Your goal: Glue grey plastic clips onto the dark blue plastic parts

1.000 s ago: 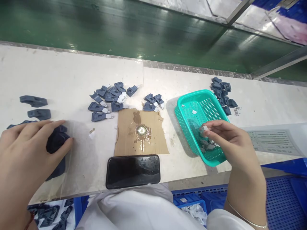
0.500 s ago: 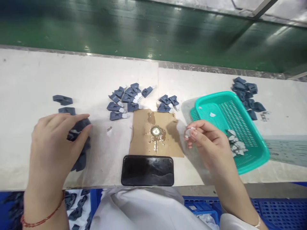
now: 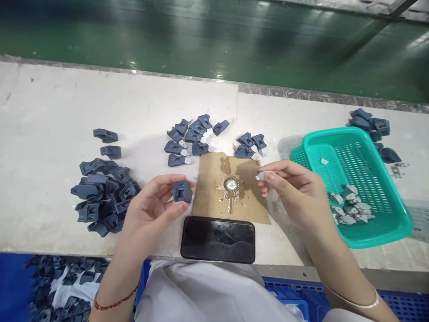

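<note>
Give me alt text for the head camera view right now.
A person's left hand holds a dark part and the right hand a small pale piece above a white table. Between them lies stained cardboard, with a black phone nearer the viewer; a green basket with pale pieces stands right, a heap of dark parts left.

Matching dark parts (image 3: pixel 87 191) heaped left of the fingers (image 3: pixel 280 184), a basket (image 3: pixel 385 230) of pale pieces (image 3: pixel 363 207) to their right and blue crates (image 3: pixel 409 306) below suggest a factory workshop.
</note>
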Action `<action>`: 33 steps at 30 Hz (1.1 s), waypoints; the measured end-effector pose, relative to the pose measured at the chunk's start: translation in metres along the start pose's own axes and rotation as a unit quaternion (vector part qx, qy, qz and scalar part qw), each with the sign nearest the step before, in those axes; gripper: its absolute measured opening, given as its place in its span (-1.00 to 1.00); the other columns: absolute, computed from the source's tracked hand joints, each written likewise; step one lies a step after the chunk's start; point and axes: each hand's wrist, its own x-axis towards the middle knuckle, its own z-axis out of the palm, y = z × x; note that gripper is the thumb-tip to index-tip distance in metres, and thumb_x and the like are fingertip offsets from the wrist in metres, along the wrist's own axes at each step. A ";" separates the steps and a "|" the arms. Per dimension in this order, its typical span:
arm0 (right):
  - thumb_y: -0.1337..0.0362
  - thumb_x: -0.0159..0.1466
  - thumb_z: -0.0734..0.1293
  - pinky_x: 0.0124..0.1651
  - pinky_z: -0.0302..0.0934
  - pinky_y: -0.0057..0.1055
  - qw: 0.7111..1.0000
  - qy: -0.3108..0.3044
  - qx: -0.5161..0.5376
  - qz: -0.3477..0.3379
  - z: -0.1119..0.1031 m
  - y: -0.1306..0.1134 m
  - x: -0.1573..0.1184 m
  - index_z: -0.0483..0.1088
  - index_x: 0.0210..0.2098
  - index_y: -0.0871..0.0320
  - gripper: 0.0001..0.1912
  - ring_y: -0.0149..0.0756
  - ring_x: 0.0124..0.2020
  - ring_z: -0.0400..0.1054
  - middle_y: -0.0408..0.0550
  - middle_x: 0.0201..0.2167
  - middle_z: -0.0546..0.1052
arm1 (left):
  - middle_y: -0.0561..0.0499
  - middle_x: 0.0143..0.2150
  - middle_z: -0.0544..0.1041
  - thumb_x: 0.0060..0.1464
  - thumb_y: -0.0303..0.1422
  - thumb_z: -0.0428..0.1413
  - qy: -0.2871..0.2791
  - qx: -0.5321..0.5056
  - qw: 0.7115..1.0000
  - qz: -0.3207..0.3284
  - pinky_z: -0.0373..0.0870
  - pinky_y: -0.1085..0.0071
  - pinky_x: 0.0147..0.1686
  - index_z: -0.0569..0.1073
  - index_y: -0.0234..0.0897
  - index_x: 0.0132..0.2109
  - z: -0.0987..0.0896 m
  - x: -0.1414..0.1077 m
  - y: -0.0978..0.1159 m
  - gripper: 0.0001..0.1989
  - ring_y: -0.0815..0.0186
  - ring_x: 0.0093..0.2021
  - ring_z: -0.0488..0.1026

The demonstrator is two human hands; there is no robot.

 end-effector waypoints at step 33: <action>0.12 0.44 0.40 -0.40 0.17 -0.41 0.968 -0.108 -0.200 -0.105 0.015 0.012 0.007 0.48 -0.29 0.09 -0.78 -0.40 -0.49 0.32 -0.18 -0.44 0.54 | 0.01 0.01 0.76 0.23 -0.44 0.34 -0.057 -0.058 0.993 -0.089 0.64 0.61 -0.03 0.56 -0.21 -0.18 0.032 -0.001 -0.014 -0.90 0.36 -0.01 0.72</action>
